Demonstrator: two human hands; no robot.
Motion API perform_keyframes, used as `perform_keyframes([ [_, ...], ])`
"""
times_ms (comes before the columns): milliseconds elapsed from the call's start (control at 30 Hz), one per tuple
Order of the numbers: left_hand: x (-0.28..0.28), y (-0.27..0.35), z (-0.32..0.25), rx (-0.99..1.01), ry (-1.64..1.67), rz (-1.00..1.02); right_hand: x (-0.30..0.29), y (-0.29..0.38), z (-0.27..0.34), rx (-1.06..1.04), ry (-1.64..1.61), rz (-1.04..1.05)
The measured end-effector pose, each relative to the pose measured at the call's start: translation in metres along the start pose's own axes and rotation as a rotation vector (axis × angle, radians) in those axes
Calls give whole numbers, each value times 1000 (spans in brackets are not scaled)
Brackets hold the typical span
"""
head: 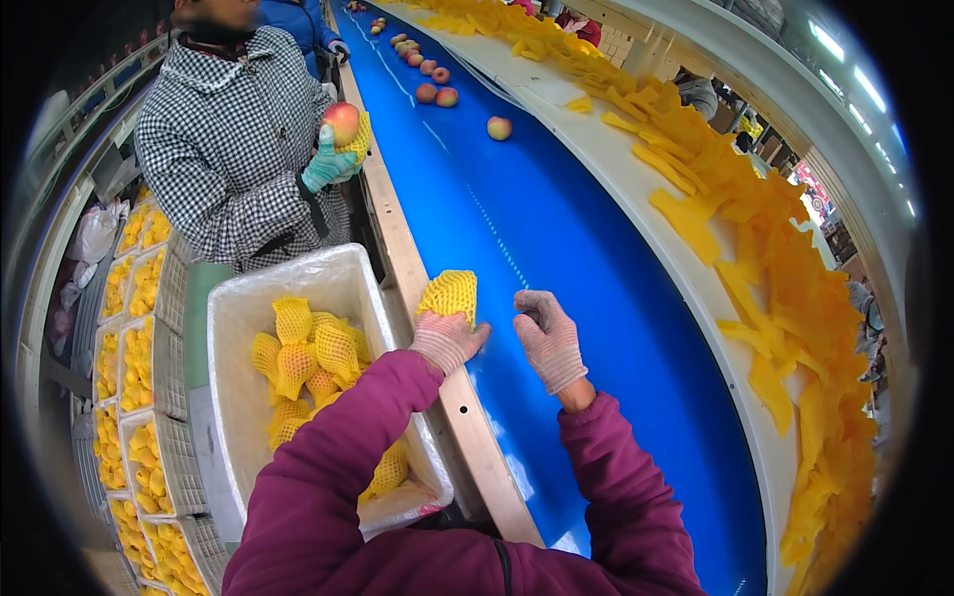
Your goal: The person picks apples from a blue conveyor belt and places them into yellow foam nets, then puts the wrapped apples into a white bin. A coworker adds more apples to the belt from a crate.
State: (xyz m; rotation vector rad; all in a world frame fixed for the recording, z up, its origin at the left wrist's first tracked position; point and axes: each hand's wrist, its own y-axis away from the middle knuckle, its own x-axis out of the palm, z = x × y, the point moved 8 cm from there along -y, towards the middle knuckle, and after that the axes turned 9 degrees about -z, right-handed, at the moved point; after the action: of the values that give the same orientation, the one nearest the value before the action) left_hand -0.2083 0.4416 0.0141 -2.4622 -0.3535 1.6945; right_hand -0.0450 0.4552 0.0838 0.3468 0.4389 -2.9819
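Note:
My left hand (447,343), in a knitted glove, grips a yellow foam net sleeve (449,292) at the wooden edge of the blue conveyor belt (596,261). Whether a fruit sits inside that sleeve is hidden. Over the belt to its right is my right hand (550,339), also gloved, with curled fingers, a small gap to the thumb and nothing visible in it. Below my left arm stands a white lined crate (231,372) holding several fruits in yellow foam nets (297,365), some with reddish skin showing through the mesh.
Loose apples or peaches (499,128) lie farther up the belt. A co-worker (246,141) at upper left holds a large fruit (342,124) half in a net. Flat yellow foam sleeves (753,246) pile along the right ledge. Crates of netted fruit (153,357) stack at left.

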Motion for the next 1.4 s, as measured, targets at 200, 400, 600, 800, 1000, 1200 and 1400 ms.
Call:
perform_keyframes([
  [200,4,-1,-6,-16,-100,116,-48,19,7,91,-9,-47],
  [400,4,6,-5,-6,-151,133,-67,55,10,40,38,-111],
  [600,-6,16,-4,3,-101,44,-71,79,3,105,31,-87],
  [800,12,14,4,-20,-117,143,-70,83,-9,109,15,-86],
  [1000,5,18,3,22,-110,0,-74,81,-17,84,55,-103],
  [1200,6,15,2,-41,-166,179,-105,16,-43,93,88,-197],
  [1400,8,12,-2,-42,-192,187,-131,-68,-85,-8,182,-328],
])
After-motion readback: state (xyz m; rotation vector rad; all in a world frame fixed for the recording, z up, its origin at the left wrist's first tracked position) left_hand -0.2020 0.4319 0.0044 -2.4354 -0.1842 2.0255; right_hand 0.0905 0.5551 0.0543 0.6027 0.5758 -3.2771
